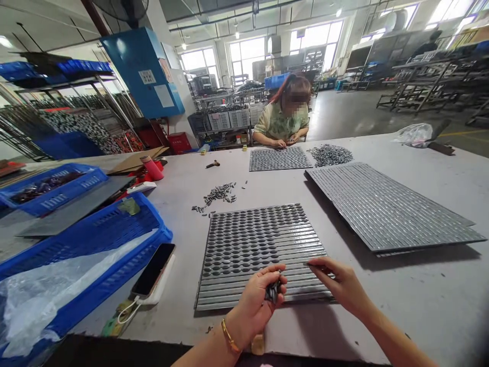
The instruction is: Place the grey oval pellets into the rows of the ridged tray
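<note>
Left hand (256, 300): palm turned up, your grip curled partly closed round a clutch of dark pieces (272, 292), likely cupped against spilling.
Right hand (344, 283): slanting in from the lower right, your pinch drawn closed, apparently on another of these.
Grooved board (300, 242): flat before you, beneath both hands, presumably for easy reach.
Loose pile (220, 193): just beyond the board's far left corner.

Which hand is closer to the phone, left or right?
Left. The left hand, cupping dark pieces, is to the right of the phone, above the ribbed board's near edge. The right hand is farther right, at the board's right side.
</note>
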`<state>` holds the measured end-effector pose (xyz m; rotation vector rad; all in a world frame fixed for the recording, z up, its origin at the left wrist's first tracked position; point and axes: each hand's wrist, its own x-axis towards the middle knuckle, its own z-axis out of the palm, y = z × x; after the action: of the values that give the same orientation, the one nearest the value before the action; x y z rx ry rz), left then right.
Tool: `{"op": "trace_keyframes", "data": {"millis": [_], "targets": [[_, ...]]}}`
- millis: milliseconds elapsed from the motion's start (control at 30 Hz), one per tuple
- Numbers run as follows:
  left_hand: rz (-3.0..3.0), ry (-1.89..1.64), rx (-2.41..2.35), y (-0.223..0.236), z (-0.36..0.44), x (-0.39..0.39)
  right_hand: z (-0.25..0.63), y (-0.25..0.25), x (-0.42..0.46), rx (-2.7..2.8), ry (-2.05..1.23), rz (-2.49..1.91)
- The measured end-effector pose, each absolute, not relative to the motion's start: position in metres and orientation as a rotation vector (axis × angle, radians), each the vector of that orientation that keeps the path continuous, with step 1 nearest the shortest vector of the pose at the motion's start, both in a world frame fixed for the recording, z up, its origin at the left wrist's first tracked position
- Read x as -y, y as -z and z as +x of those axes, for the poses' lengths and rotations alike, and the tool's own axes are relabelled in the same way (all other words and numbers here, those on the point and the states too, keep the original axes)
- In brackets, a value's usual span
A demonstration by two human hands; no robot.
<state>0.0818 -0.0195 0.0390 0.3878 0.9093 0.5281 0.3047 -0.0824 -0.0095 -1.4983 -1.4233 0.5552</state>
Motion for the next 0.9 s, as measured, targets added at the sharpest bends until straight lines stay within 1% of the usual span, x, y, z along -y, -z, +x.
{"op": "trace_keyframes", "data": {"millis": [267,500,600,767,900], "targets": [[0.395,-0.506,-0.919,-0.030,0.087,-0.004,0.318,0.019,0.033,1.544,-0.566,-1.516],[0.461,-0.492,-0.875,-0.018,0.087,-0.026,0.323,0.026,-0.010,1.652,-0.464,-1.517],[0.459,-0.472,-0.864,-0.015,0.088,-0.030,0.326,0.027,-0.021,1.661,-0.469,-1.519],[0.422,-0.451,-0.833,-0.012,0.092,-0.038,0.334,0.032,-0.035,1.631,-0.571,-1.569],[0.388,-0.425,-0.825,-0.009,0.093,-0.042,0.333,0.036,-0.046,1.689,-0.503,-1.569]]}}
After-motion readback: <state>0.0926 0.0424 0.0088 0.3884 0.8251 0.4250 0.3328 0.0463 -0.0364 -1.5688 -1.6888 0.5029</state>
